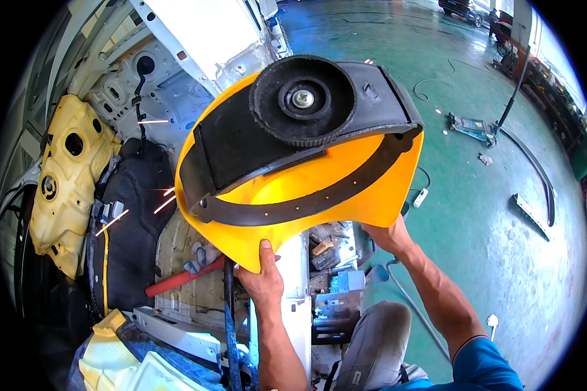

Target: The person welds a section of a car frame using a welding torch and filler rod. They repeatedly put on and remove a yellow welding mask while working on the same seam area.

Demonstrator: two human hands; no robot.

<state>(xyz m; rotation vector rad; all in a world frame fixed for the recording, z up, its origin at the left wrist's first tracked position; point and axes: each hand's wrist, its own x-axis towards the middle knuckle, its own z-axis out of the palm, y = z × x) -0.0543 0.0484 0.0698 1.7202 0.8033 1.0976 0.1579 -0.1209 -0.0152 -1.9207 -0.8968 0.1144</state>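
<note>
A yellow welding mask (385, 189) with a black headband (293, 203) and a ridged black knob (302, 98) fills the middle of the view, its inner side toward me. My left hand (262, 281) grips its lower edge, the thumb lying over the rim. Beneath the mask's right lower corner is my right hand (388, 236); its fingers go behind the yellow shell and are hidden, so what they hold does not show. A black cable (229, 293) hangs just left of my left hand. Streaks of sparks (113, 223) fly out left of the mask.
An opened white car body surrounds the left side, with a red bar (184, 276), a black liner (134, 215) and a yellow tank-like part (70, 182). On the green floor at right are a floor jack (473, 128), a metal strip (531, 217) and a power strip (421, 197).
</note>
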